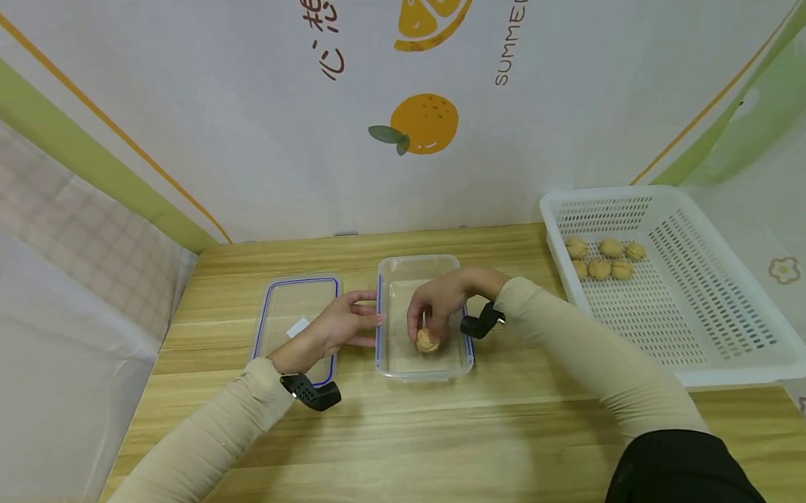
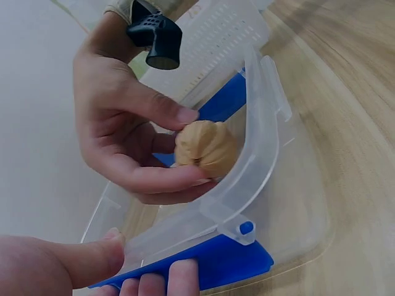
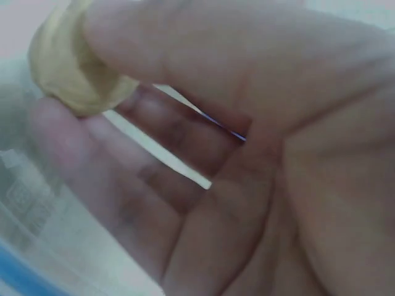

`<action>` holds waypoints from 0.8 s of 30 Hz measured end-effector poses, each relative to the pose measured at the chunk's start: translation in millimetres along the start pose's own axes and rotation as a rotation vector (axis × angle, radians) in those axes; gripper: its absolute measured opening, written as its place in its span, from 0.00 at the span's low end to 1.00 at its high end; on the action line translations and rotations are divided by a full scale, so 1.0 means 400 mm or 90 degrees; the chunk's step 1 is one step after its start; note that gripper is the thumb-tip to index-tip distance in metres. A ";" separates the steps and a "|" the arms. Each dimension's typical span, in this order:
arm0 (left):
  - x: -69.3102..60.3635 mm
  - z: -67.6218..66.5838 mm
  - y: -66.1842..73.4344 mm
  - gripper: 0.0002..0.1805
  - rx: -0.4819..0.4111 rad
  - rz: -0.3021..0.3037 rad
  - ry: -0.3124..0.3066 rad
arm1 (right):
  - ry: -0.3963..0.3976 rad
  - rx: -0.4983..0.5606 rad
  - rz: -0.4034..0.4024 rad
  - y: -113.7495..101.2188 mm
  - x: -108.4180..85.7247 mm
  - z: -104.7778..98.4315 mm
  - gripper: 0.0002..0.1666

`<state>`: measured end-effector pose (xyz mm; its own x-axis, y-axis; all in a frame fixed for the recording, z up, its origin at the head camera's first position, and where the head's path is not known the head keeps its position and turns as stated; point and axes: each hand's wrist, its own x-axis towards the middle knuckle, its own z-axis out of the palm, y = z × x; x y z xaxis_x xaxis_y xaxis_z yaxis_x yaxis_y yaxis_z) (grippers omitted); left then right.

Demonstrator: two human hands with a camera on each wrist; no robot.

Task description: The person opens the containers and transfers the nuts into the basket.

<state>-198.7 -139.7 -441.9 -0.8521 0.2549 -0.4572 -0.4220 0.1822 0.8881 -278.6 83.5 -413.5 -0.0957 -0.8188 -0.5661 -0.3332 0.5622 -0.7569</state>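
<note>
A walnut [image 1: 428,342] is pinched between the thumb and fingers of my right hand [image 1: 438,300], inside the clear plastic food container [image 1: 413,375]. In the left wrist view the walnut [image 2: 207,149] sits at the fingertips, above the container's rim. My left hand [image 1: 336,324] holds the container's left side. There its thumb [image 2: 102,260] lies at the rim and its fingers are against the blue latch flap [image 2: 229,264]. The right wrist view gives a close, blurred look at the walnut [image 3: 77,68] against the thumb and a fingertip.
A blue-edged lid [image 1: 279,302] lies on the wooden table [image 1: 427,450], left of the container and partly under the left hand. To the right stands a white perforated basket [image 1: 708,298] with several walnuts [image 1: 599,269]. A printed cloth [image 1: 245,137] hangs behind the table.
</note>
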 end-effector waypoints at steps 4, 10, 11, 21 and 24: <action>0.001 -0.001 -0.002 0.32 0.001 0.003 0.003 | 0.037 -0.004 -0.036 0.000 -0.016 -0.013 0.19; -0.004 0.001 -0.001 0.32 0.003 0.008 0.006 | 0.095 -0.028 -0.103 0.001 -0.048 -0.031 0.20; -0.005 0.001 -0.001 0.32 0.003 0.008 0.007 | 0.102 -0.020 -0.113 0.000 -0.054 -0.034 0.20; -0.010 0.009 0.002 0.32 -0.003 0.008 0.007 | 0.194 0.045 -0.160 0.002 -0.132 -0.049 0.20; -0.011 0.009 0.002 0.32 -0.008 0.011 0.001 | 0.211 0.061 -0.175 0.000 -0.160 -0.049 0.20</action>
<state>-194.4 -137.3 -439.2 -0.8595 0.2564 -0.4422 -0.4115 0.1659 0.8962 -290.7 133.6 -371.0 -0.3174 -0.9233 -0.2162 -0.3006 0.3142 -0.9005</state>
